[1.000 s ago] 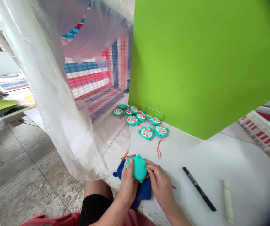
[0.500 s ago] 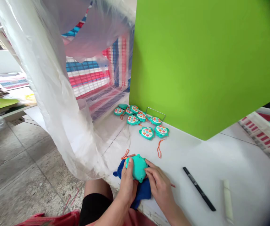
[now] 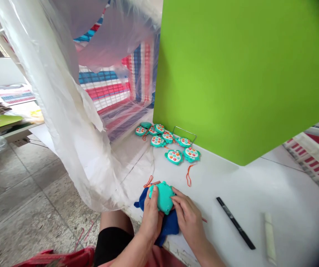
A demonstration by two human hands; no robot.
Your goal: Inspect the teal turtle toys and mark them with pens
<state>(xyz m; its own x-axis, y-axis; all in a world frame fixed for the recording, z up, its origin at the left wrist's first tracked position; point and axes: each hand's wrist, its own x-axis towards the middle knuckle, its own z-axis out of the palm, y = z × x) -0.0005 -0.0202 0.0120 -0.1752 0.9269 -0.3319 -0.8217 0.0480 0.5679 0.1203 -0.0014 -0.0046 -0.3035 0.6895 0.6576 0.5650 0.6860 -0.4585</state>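
Observation:
A turquoise turtle-shaped toy (image 3: pixel 165 197) rests in my left hand (image 3: pixel 150 213), its plain back facing up and my thumb lying over its left side. My right hand (image 3: pixel 189 215) is closed in a pinch at the toy's right edge; whatever lies between those fingertips is too small to make out. From behind the right hand pokes the end of a thin reddish stick or cord (image 3: pixel 204 220). Dark blue cloth (image 3: pixel 170 224) lies beneath both hands at the table edge. Just left of the toy is an orange cord loop (image 3: pixel 148 181).
Several turtle toys (image 3: pixel 174 157) with coloured dots lie beyond my hands, near a metal wire frame (image 3: pixel 184 129) and a large green board (image 3: pixel 232 74). An orange cord (image 3: pixel 188 176), a black marker (image 3: pixel 235 222) and a pale stick (image 3: pixel 270 237) lie rightward. Plastic sheeting (image 3: pixel 73 129) hangs left.
Almost nothing differs. My hands keep the same hold on the toy, and the view has shifted very slightly.

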